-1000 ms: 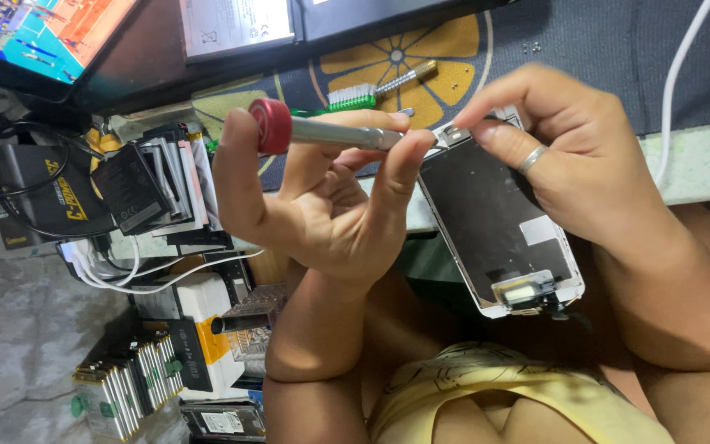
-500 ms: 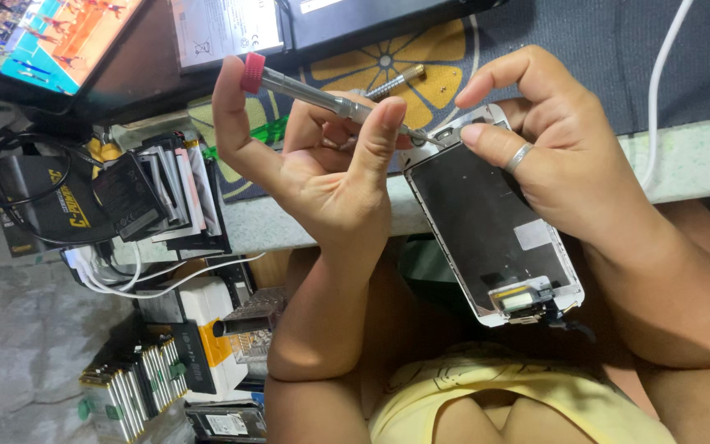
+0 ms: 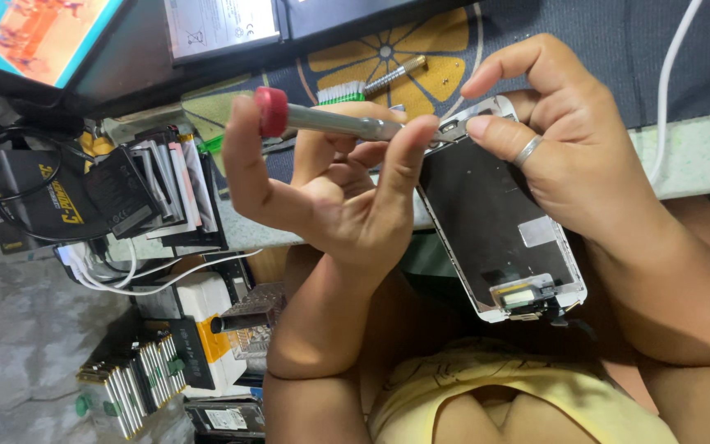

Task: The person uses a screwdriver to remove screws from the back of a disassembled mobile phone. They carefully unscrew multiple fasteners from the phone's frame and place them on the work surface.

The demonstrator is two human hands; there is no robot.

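Desk mat [image 3: 601, 49]: dark blue with a yellow flower print, covering the bench top at the upper edge of the view.

Screen panel [image 3: 495, 222]: white-framed phone display, dark back side up, held off the bench above the person's lap. A small connector block sits at its lower end. It lies tilted, upper end toward the mat.

Right hand [image 3: 569, 156]: closed on the panel's upper end, thumb pressed on the top corner, forefinger arched above it. A ring is on one finger.

Left hand [image 3: 330, 197]: gripping a screwdriver [image 3: 330, 121], forefinger on the red cap, thumb and other fingers around the metal shaft. The tool lies near level; its tip meets the panel's top corner, just beside the right thumb.

Battery stack [image 3: 158, 193]: flat cells standing on edge, left of the left hand, well apart from the panel.

Cable [image 3: 667, 74]: white, running down across the mat at right.

Brush [image 3: 371, 85]: green handle, white bristles, on the mat behind the screwdriver.
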